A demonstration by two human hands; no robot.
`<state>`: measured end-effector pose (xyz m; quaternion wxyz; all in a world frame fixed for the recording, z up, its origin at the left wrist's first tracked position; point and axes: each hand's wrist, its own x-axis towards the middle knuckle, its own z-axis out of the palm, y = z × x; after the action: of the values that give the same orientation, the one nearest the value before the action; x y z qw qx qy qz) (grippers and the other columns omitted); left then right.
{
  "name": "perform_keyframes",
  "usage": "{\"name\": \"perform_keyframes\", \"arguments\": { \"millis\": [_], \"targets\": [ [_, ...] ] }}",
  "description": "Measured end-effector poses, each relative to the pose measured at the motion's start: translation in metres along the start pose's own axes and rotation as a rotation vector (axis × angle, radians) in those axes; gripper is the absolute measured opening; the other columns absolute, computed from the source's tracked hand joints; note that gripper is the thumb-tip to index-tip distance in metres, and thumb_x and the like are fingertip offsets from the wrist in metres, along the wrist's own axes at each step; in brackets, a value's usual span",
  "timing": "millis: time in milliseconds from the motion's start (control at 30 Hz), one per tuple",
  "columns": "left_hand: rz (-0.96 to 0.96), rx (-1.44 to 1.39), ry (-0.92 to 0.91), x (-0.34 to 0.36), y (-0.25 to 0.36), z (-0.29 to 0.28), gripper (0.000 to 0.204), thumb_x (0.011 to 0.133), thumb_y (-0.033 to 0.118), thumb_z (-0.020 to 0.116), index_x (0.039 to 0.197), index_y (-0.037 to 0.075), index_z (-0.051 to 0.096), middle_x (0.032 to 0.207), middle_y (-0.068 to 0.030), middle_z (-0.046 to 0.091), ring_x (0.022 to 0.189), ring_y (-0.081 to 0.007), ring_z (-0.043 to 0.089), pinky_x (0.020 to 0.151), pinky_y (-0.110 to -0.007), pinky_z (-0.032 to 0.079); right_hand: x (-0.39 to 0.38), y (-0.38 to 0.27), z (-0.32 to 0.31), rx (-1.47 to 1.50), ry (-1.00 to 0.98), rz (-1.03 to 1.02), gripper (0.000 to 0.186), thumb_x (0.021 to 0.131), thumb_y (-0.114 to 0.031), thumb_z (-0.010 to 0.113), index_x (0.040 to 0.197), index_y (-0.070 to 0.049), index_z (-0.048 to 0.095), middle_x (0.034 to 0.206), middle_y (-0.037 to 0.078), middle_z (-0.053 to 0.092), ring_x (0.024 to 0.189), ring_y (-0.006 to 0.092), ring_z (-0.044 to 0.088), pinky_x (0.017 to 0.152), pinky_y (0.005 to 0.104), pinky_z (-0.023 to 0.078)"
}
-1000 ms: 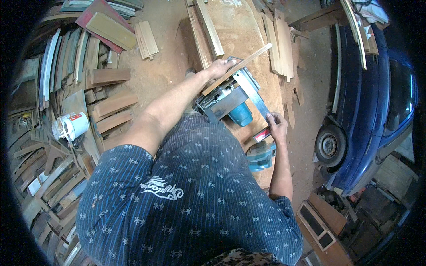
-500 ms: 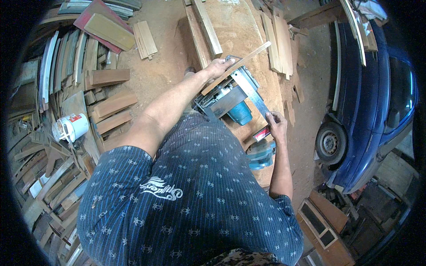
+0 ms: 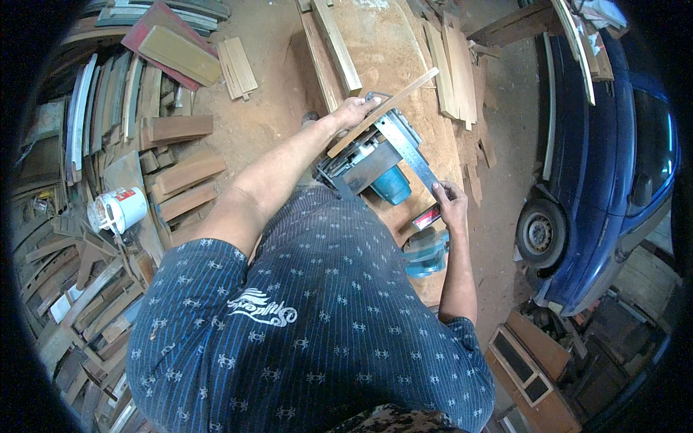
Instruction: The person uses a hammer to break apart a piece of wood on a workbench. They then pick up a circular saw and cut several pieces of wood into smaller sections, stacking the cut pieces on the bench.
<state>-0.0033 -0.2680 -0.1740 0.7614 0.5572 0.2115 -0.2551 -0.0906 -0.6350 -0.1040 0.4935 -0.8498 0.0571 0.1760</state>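
Near twelve o'clock, our left hand (image 3: pixel 354 113) touches a thin brown wooden strip (image 3: pixel 395 102) at a teal-and-grey power tool (image 3: pixel 390 186), grip unclear; at three, our right hand (image 3: pixel 453 207) pinches a flat silver metal square (image 3: pixel 411 157). We'd keep the square flush.

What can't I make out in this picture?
All in the head view:
- Fingertips of the left hand: partly hidden by the hand itself and the wooden strip.
- Fine markings on the metal square in the right hand: too small.
- Part of the lower teal tool: hidden by the patterned shirt.
- Blue car: cut off by the dark fisheye rim.
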Motion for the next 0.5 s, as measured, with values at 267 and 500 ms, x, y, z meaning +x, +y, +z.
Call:
{"name": "perform_keyframes", "arguments": {
  "millis": [267,500],
  "targets": [
    [-0.029,0.044,0.025,-0.007,0.008,0.001,0.048,0.105,0.044,0.058,0.108,-0.002,0.071,0.099,-0.0092,0.072,0.088,-0.0160,0.066,0.079,-0.035,0.054,0.001,0.000,0.001,-0.026,0.007,-0.009,0.022,0.094,-0.018,0.076,0.101,0.003,0.073,0.082,0.000,0.068,0.072,0.0070,0.058,0.065,0.0231,0.046],
    [0.010,0.110,0.046,-0.003,-0.010,-0.011,0.049,0.102,0.048,0.060,0.102,0.000,0.073,0.091,-0.0079,0.072,0.081,-0.0165,0.065,0.074,-0.036,0.054,-0.001,-0.006,0.000,-0.092,0.037,-0.073,0.025,0.094,-0.020,0.076,0.101,0.003,0.073,0.084,0.002,0.070,0.074,0.0086,0.060,0.068,0.0252,0.049]
  ]
}}
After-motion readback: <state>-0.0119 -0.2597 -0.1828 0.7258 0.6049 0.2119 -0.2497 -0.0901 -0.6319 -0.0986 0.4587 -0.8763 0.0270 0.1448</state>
